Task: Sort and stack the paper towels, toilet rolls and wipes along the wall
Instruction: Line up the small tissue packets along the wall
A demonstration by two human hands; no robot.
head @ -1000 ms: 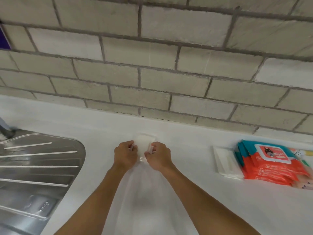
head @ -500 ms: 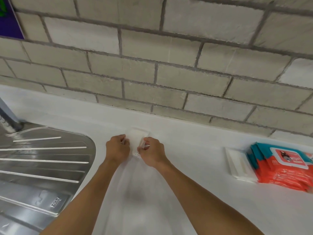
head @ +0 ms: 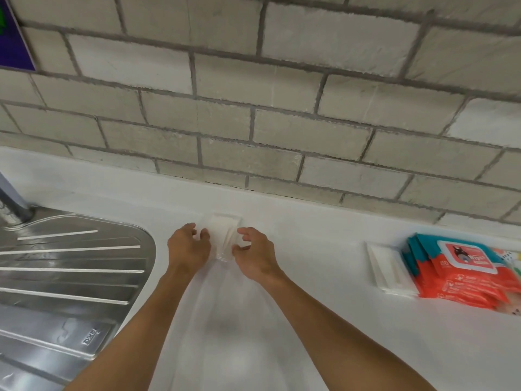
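The fingers have been loosened from the white tissue pack [head: 222, 235]; left hand [head: 188, 246] and right hand [head: 253, 253] are now released beside it. Its long axis points toward the wall [head: 253, 131], bare bench [head: 310, 249] around.

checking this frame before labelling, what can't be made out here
Head view only:
- White pack between left hand and right hand: its white blends with the counter; contents unreadable.
- Orange wipes stack: cut off by the right edge; count unclear, small print too small.
- Tap: cut off at the left edge.
- Purple sign: mostly outside the frame.
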